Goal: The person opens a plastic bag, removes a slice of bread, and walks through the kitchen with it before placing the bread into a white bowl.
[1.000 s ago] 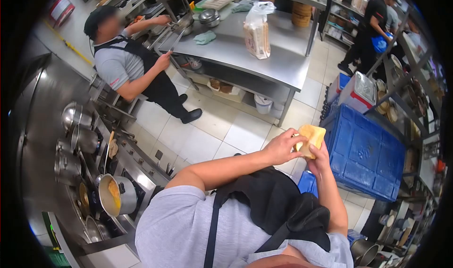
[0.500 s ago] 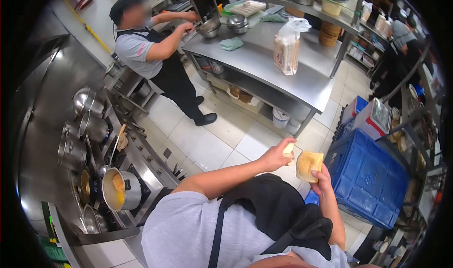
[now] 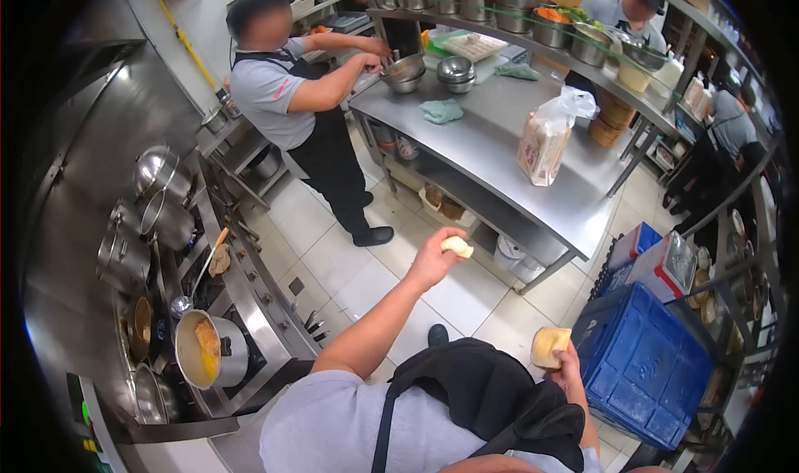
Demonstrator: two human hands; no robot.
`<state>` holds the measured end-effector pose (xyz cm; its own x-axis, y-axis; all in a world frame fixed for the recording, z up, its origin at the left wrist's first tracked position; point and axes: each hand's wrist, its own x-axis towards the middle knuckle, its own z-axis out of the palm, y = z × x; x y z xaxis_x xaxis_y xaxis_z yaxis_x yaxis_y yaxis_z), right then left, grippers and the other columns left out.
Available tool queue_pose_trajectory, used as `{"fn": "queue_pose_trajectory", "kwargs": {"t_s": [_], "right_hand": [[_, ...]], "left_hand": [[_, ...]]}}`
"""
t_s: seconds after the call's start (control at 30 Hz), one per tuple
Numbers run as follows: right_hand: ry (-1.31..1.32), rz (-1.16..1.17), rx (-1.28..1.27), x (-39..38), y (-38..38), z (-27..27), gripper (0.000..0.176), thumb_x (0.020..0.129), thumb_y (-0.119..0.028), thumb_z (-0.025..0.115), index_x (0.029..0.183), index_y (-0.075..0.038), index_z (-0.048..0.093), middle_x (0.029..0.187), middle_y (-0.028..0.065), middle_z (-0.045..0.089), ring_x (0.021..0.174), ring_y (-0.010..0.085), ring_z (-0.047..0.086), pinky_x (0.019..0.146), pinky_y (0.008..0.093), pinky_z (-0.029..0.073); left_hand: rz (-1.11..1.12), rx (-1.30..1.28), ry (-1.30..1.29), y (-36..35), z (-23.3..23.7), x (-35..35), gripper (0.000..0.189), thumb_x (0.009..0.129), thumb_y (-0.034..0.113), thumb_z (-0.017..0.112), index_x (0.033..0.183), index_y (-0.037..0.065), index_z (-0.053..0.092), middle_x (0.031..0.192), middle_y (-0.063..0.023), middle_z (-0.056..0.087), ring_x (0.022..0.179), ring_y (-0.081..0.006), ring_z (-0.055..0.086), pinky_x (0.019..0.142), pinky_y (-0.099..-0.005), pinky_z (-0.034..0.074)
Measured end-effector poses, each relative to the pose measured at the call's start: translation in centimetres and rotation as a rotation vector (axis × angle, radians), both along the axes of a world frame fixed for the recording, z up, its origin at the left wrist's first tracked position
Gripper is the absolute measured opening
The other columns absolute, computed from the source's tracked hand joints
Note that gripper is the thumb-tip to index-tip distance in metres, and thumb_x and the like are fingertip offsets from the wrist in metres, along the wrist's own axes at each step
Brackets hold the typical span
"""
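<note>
My left hand (image 3: pixel 430 261) is closed around a small pale yellow piece (image 3: pixel 457 246), held out in front of me above the tiled floor. My right hand (image 3: pixel 569 366), lower and nearer my body, grips a thicker squarish yellow chunk with a golden face (image 3: pixel 550 347); it looks like bread, though its kind is not certain. Both hands are well apart. Ahead, a plastic bag of sliced bread (image 3: pixel 545 148) stands on the steel table (image 3: pixel 491 131). A pot (image 3: pixel 211 348) with orange and yellow contents sits on the stove at my left.
A co-worker (image 3: pixel 291 98) stands at the table's left end, hands at metal bowls (image 3: pixel 404 73). Another person (image 3: pixel 628 15) is behind the shelf. A large blue bin (image 3: pixel 649 356) is at my right. A ladle (image 3: pixel 196 281) lies along the stove (image 3: pixel 250 298).
My left hand has moved away from my right, forward and left, with the pale yellow piece. My right hand has come lower, still holding the chunk. The view has shifted.
</note>
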<state>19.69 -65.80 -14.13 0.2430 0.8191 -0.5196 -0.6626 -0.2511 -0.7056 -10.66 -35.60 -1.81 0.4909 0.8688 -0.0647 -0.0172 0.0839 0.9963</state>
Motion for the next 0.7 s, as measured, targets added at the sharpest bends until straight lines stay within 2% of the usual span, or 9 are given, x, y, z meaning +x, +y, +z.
{"fn": "queue_pose_trajectory", "kwargs": {"t_s": [0.03,0.13,0.23,0.3,0.4,0.47,0.5,0.6,0.7], "right_hand": [[-0.002,-0.041,-0.011,-0.1,0.6,0.0,0.067,0.074,-0.004,0.054,0.140,-0.008,0.044,0.132,0.0159,0.055,0.118,0.0382,0.059,0.094,0.0576,0.053],[0.046,-0.097,0.017,-0.7,2.1,-0.8,0.067,0.074,-0.004,0.054,0.140,-0.008,0.044,0.132,0.0160,0.055,0.117,0.0381,0.060,0.094,0.0569,0.053],[0.021,-0.056,-0.044,-1.4,4.9,-0.2,0.067,0.073,-0.004,0.055,0.139,-0.007,0.045,0.130,0.0159,0.056,0.115,0.0374,0.061,0.094,0.0563,0.054],[-0.032,0.073,-0.091,-1.5,6.0,-0.8,0.068,0.072,-0.005,0.055,0.139,-0.007,0.045,0.129,0.0155,0.057,0.114,0.0368,0.061,0.093,0.0564,0.054],[-0.028,0.036,-0.056,-1.8,8.4,-1.5,0.067,0.072,-0.005,0.056,0.138,-0.007,0.045,0.127,0.0151,0.058,0.113,0.0360,0.061,0.092,0.0559,0.054],[0.029,-0.021,0.002,-2.7,10.1,0.3,0.067,0.072,-0.003,0.056,0.139,-0.006,0.045,0.127,0.0149,0.058,0.115,0.0352,0.061,0.094,0.0533,0.054],[0.022,-0.040,0.000,-2.6,10.7,0.5,0.067,0.072,-0.003,0.056,0.139,-0.006,0.045,0.127,0.0149,0.058,0.115,0.0352,0.061,0.094,0.0533,0.054],[-0.002,0.053,0.004,-1.9,11.1,-1.6,0.073,0.073,0.003,0.056,0.144,-0.007,0.041,0.128,0.0134,0.057,0.120,0.0320,0.058,0.102,0.0457,0.049],[-0.019,0.063,-0.028,-2.0,12.0,-0.8,0.074,0.074,0.003,0.058,0.145,-0.007,0.041,0.129,0.0125,0.057,0.120,0.0307,0.058,0.103,0.0444,0.048]], "left_hand": [[0.002,-0.008,0.002,0.4,-0.4,-0.7,0.045,0.083,-0.012,0.053,0.125,0.005,0.054,0.114,-0.0096,0.061,0.103,-0.0205,0.064,0.092,-0.0346,0.056],[0.051,-0.300,-0.331,0.7,1.6,-3.7,0.045,0.094,-0.001,0.054,0.137,0.007,0.045,0.132,-0.0123,0.052,0.119,-0.0261,0.058,0.103,-0.0440,0.049],[0.021,-0.280,-0.445,2.1,5.1,-6.0,0.042,0.097,0.004,0.052,0.138,0.003,0.043,0.132,-0.0138,0.053,0.121,-0.0291,0.057,0.106,-0.0468,0.047],[0.001,-0.260,-0.522,3.6,6.3,-7.0,0.038,0.097,0.005,0.053,0.134,-0.001,0.047,0.135,-0.0156,0.052,0.122,-0.0308,0.057,0.105,-0.0469,0.047],[-0.038,-0.218,-0.661,4.8,9.9,-7.5,0.031,0.099,0.010,0.052,0.127,-0.004,0.054,0.129,-0.0154,0.054,0.119,-0.0314,0.059,0.102,-0.0461,0.049],[-0.033,0.088,-0.640,5.1,12.1,-7.2,0.022,0.101,0.017,0.051,0.110,0.001,0.062,0.116,-0.0133,0.055,0.108,-0.0299,0.062,0.098,-0.0465,0.052],[-0.050,0.080,-0.647,5.7,13.5,-6.8,0.022,0.101,0.017,0.051,0.110,0.001,0.062,0.116,-0.0133,0.055,0.108,-0.0299,0.062,0.098,-0.0465,0.052],[-0.448,0.085,-1.127,5.4,18.7,-5.5,0.012,0.095,0.002,0.057,0.106,0.007,0.058,0.113,-0.0121,0.049,0.105,-0.0323,0.061,0.095,-0.0507,0.054],[-0.691,-0.098,-1.276,3.0,22.1,-4.0,0.006,0.096,0.008,0.060,0.100,0.010,0.057,0.106,-0.0144,0.054,0.102,-0.0336,0.060,0.099,-0.0536,0.051]]}}
